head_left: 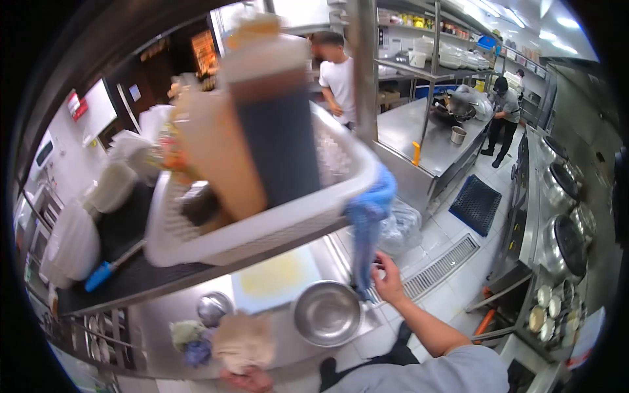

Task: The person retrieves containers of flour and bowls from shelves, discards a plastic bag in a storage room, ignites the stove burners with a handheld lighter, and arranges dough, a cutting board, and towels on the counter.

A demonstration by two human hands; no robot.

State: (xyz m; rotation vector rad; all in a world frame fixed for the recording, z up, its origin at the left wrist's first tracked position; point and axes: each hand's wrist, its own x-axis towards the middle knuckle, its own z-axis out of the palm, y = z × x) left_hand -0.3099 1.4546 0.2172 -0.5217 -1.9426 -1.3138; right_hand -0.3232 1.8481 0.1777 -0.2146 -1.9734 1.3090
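My right hand [388,278] is raised beside a blue cloth [368,229] that hangs over the corner of a white plastic basket. Its fingers are loosely curled and apart, close to the cloth; I see nothing in them. Low in the view, my left hand [247,380] is at the lower edge of a crumpled tan cloth [244,340], its fingers closed on that edge and partly blurred. Near the tan cloth lie a green and purple crumpled cloth [193,344] and a small metal bowl [215,308]. A larger metal bowl [327,313] stands to the right.
The white basket [262,245] holds large bottles [278,131] on a shelf above the counter. A stained white cutting board [275,278] lies below. A blue-handled brush [101,275] and stacked containers sit left. Pots [565,245] line the right side; two people stand farther back.
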